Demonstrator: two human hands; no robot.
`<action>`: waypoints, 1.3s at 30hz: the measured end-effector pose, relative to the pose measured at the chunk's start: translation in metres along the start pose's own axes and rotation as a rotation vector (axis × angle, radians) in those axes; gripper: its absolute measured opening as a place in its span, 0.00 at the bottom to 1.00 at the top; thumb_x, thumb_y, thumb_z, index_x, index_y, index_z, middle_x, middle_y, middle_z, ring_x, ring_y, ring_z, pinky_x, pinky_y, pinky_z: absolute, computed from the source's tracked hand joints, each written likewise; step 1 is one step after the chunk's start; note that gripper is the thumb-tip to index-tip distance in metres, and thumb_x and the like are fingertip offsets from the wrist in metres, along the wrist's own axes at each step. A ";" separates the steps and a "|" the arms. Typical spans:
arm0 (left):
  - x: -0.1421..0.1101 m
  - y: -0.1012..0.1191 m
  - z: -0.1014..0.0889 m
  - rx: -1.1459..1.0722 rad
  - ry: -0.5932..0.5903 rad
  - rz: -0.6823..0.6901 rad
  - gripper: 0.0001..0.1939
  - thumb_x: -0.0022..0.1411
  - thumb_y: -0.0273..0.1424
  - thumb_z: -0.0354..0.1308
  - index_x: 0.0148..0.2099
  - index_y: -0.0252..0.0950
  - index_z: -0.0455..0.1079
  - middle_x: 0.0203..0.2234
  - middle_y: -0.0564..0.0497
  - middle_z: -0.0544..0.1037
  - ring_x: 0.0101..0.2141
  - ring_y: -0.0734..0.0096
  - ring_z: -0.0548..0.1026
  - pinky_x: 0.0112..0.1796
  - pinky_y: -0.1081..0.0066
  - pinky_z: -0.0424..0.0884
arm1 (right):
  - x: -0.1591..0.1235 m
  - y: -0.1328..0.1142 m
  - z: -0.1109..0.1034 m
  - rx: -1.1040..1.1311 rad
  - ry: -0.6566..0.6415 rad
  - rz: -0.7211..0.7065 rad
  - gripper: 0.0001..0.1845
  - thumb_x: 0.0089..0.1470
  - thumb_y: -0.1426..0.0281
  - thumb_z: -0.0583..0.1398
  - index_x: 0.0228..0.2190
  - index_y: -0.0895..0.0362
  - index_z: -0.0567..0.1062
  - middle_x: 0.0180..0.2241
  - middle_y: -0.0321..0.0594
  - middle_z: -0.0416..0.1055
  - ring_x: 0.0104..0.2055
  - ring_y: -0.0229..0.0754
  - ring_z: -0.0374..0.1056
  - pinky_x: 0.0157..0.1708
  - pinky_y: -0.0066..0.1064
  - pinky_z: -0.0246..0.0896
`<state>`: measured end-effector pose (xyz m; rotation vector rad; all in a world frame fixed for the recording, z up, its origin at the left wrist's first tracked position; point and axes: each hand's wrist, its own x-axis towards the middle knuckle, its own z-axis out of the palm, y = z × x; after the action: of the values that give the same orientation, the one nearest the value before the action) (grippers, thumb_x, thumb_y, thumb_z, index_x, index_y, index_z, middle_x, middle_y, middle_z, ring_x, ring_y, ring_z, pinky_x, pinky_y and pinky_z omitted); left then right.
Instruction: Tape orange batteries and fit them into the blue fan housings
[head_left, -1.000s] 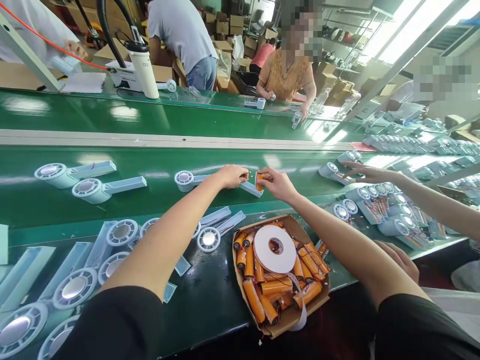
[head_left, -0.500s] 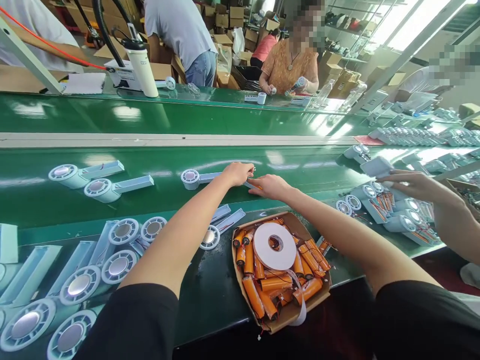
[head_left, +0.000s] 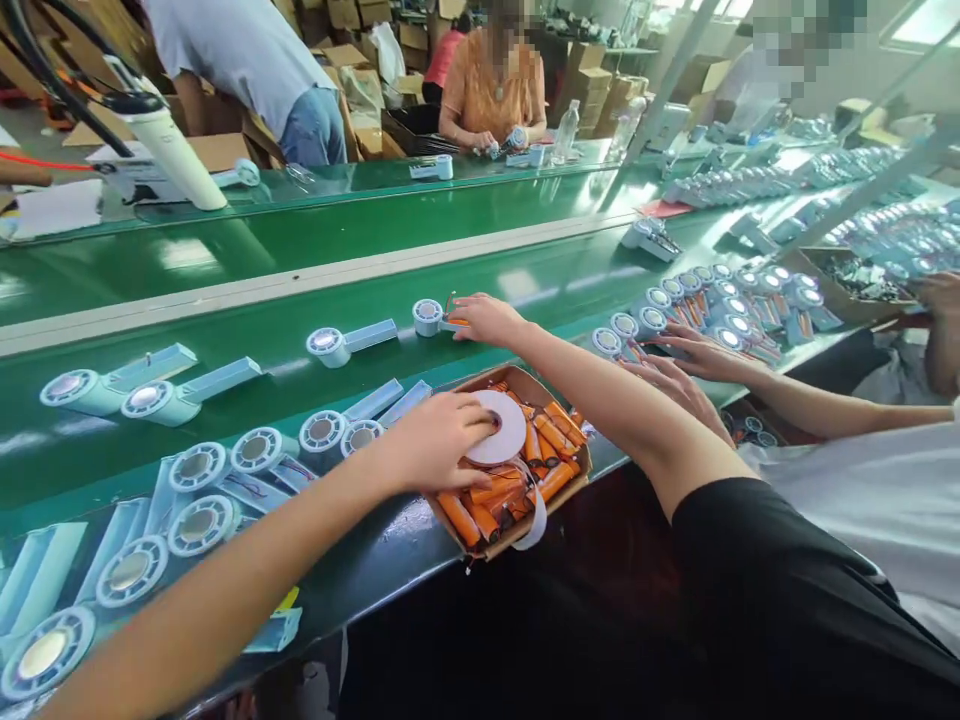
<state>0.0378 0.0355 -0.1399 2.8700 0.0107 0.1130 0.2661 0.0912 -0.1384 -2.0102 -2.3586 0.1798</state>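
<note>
On the green belt, my right hand point(head_left: 487, 318) is closed around the handle end of a pale blue handheld fan point(head_left: 428, 316). A bit of orange shows in that handle, and a thin wire sticks up by the fingertips. My left hand point(head_left: 439, 440) reaches over a cardboard box point(head_left: 491, 550), its fingers curled onto a roll of white tape point(head_left: 501, 430) near the roll's hole. The thumb lies lower, by the roll's edge. Under the roll are several orange-wrapped batteries point(head_left: 555, 480) with leads. A strip of tape hangs over the box's front rim.
Another fan point(head_left: 328, 346) and two more lie left along the belt point(head_left: 360, 285). Several fan bodies point(head_left: 199, 525) crowd the near-left table. At right, a co-worker's hands point(head_left: 694, 355) touch rows of fans. A person in orange point(head_left: 491, 90) works across the belt.
My left hand has left the belt and come back to the tape roll in the box. My right hand stays at the fan. The view has turned right; the co-worker's hand has lowered to the fans.
</note>
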 end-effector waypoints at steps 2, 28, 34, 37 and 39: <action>-0.016 0.017 0.003 0.107 -0.003 -0.042 0.24 0.62 0.30 0.68 0.60 0.36 0.74 0.56 0.44 0.81 0.59 0.50 0.75 0.61 0.54 0.72 | -0.030 -0.005 -0.014 0.144 0.148 0.039 0.18 0.70 0.65 0.62 0.56 0.58 0.80 0.60 0.50 0.76 0.57 0.50 0.72 0.54 0.35 0.63; -0.151 0.094 0.041 0.348 0.733 -0.573 0.28 0.58 0.18 0.63 0.60 0.40 0.69 0.48 0.42 0.80 0.63 0.39 0.70 0.59 0.37 0.74 | -0.110 -0.097 0.028 0.476 0.012 -0.087 0.12 0.65 0.71 0.64 0.48 0.53 0.84 0.47 0.46 0.83 0.53 0.53 0.78 0.55 0.41 0.70; -0.157 0.099 0.033 0.364 0.679 -0.538 0.25 0.60 0.17 0.60 0.58 0.40 0.72 0.47 0.43 0.81 0.58 0.45 0.71 0.58 0.44 0.74 | -0.147 -0.088 0.007 1.244 0.201 0.048 0.27 0.55 0.51 0.72 0.48 0.55 0.82 0.45 0.43 0.81 0.45 0.46 0.78 0.47 0.38 0.74; -0.154 0.099 0.030 0.354 0.657 -0.508 0.26 0.60 0.16 0.59 0.58 0.41 0.73 0.46 0.45 0.81 0.57 0.45 0.70 0.56 0.47 0.75 | -0.165 -0.096 -0.005 1.441 0.153 -0.008 0.27 0.51 0.46 0.73 0.39 0.54 0.76 0.49 0.46 0.80 0.45 0.46 0.78 0.42 0.36 0.75; -0.150 0.099 0.029 0.346 0.643 -0.477 0.26 0.60 0.16 0.59 0.58 0.41 0.74 0.45 0.45 0.82 0.56 0.46 0.70 0.54 0.50 0.76 | -0.171 -0.102 -0.007 1.516 0.115 0.014 0.29 0.54 0.45 0.72 0.38 0.52 0.69 0.47 0.45 0.80 0.41 0.44 0.78 0.37 0.33 0.73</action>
<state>-0.1098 -0.0700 -0.1530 2.9175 0.9013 1.0039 0.1938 -0.0930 -0.1121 -1.1241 -1.2244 1.2833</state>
